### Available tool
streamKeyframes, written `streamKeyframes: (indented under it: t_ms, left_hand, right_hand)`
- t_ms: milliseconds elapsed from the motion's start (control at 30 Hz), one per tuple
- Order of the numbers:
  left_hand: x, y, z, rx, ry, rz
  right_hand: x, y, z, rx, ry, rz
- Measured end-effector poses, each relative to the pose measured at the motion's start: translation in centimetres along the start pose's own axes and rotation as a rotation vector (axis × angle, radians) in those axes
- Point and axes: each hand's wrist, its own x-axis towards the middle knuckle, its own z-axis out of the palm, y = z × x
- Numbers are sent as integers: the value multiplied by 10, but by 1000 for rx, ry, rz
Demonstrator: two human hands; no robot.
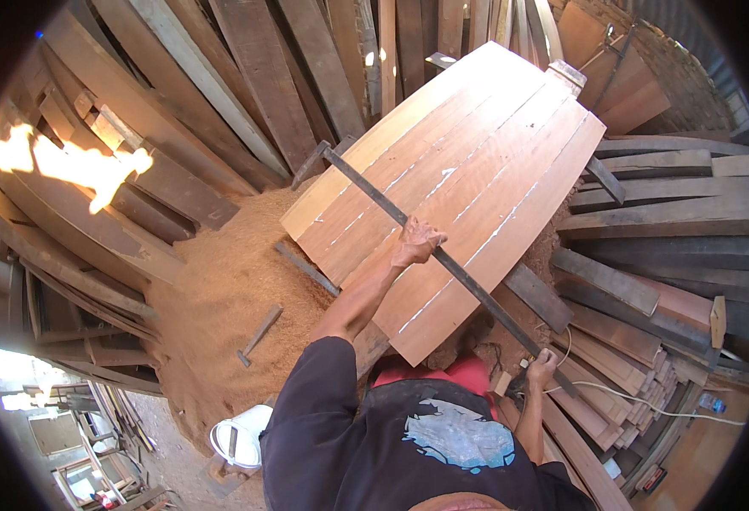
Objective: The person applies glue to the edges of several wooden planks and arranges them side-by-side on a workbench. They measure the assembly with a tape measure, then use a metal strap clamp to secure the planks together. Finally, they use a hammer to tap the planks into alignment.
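Well, from the head view I have both hands on one bar (462, 274): the left hand (420, 242) wrapped about its middle, the right hand (542, 368) closed round it near the lower end, beyond the panel's right long edge. The panel (519, 183) sits ahead of me, near corner toward my body, and the bar crosses its nearer half from long edge to long edge. Whether it touches the wood, I cannot tell.

To do this well, I'd judge, I should keep the bar square to the seams, bring the end piece (311, 163) flush against the left long edge, and share the load between both hands so the bar doesn't drag through the glue (448, 173).

The panel is smooth, reddish-brown boards set side by side, with broken white glue beads along the seams. The bar is dark, straight and slim. Off the panel's near left corner, loose, grainy sawdust (213, 294) heaps around a hammer (260, 335); beyond the right long edge lie rough, squared planks (617, 362).
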Motion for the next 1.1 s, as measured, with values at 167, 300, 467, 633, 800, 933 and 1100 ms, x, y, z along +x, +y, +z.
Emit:
streamKeyframes:
  t_ms: [167, 300, 467, 633, 800, 933, 1100]
  left_hand:
    - [16, -29, 17, 41, 88, 2]
    - [44, -30, 28, 48, 117, 10]
    - [57, -42, 50, 43, 195, -1]
    - [82, -65, 78, -63, 302, 64]
    - [77, -45, 44, -185, 177, 90]
    - [50, -56, 22, -305, 441, 43]
    - [19, -105, 42, -329, 584, -342]
  right_hand:
    - [9, 29, 41, -240, 89, -238]
    - [22, 23, 51, -41, 3, -57]
    - [28, -3, 59, 87, -15, -40]
    - [51, 6, 65, -70, 38, -238]
    - [40, -29, 54, 27, 46, -108]
    - [39, -27, 58, 31, 60, -135]
    - [33, -36, 51, 119, -3, -35]
